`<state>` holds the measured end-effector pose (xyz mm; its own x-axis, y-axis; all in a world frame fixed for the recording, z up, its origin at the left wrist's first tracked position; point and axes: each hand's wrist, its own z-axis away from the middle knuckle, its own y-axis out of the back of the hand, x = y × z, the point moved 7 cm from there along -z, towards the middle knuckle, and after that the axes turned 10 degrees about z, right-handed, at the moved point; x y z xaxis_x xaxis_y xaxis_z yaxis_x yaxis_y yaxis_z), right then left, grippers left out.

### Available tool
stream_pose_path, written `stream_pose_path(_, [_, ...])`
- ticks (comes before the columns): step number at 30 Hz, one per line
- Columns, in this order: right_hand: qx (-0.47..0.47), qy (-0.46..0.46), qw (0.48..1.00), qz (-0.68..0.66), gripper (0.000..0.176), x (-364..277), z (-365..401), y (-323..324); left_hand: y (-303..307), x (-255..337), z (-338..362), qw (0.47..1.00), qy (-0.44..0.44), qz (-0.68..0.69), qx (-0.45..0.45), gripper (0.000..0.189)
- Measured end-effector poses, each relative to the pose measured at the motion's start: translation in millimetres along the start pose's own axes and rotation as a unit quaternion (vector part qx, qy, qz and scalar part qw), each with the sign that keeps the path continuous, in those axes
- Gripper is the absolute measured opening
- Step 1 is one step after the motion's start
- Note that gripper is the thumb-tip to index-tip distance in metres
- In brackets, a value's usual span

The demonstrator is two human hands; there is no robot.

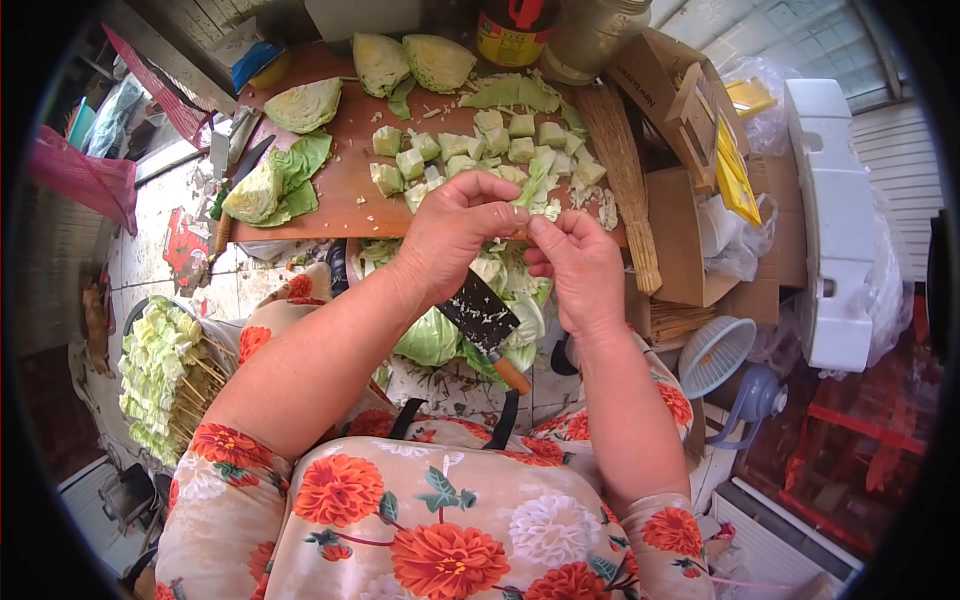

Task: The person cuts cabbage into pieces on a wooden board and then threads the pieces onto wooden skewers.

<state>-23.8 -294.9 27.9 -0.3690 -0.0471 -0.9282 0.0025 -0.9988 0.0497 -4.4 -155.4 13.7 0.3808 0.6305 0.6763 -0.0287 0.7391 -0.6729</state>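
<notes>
Head-cam view, looking down. 2 bare hands, both over the near edge of a brown desk (350, 150). L hand (462, 225): thumb & forefinger pinched together on 1 cabbage pc (538, 180), which is up at the fingertips, between the hands & in front of the desk's cubes. R hand (577, 262): thumb & forefinger close together, right beside that pc; can't tell if they grip it too.

Counts: 4 cabbage wedges on the desk, incl. 1 wedge (305, 106) at far L & 2 side by side at the back. Cabbage cubes (410, 162): well over a dozen, exact no. unclear, partly hidden by the hands. 1 cleaver (478, 308), dark blade flecked w/ white bits, wooden handle, amid more cabbage below the desk edge. 1 bundle of thin sticks (615, 160) at the R end. 1 heap of cabbage on skewers (160, 375), lower L; no. unclear.

Looks: the pc is thin, pale green, leafy; cubes are chunky, layered, pale green to whitish; wedges show cut faces.
</notes>
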Motion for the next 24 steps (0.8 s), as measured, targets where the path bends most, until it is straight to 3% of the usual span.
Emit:
stream_pose_path(12, [-0.042, -0.036, 0.998, -0.038, 0.018, 0.7, 4.1, 0.1, 0.5, -5.7, -2.4, 0.998, 0.032, 0.054, -0.019, 0.018])
stream_pose_path(18, [-0.028, -0.027, 0.999, -0.029, 0.017, 3.2, 4.7, 5.7, -8.5, -2.4, 0.6, 0.994, 0.01, -0.105, -0.039, 0.022])
stream_pose_path(21, [-0.022, -0.024, 0.999, -0.022, 0.017, 0.2, 6.0, 7.3, -17.1, 1.7, 3.9, 0.995, 0.021, -0.083, -0.054, 0.024])
stream_pose_path(24, [-0.019, -0.025, 0.999, -0.013, 0.017, 1.6, 6.5, 8.5, -11.7, -6.2, 4.2, 0.996, 0.085, 0.007, 0.007, 0.02])
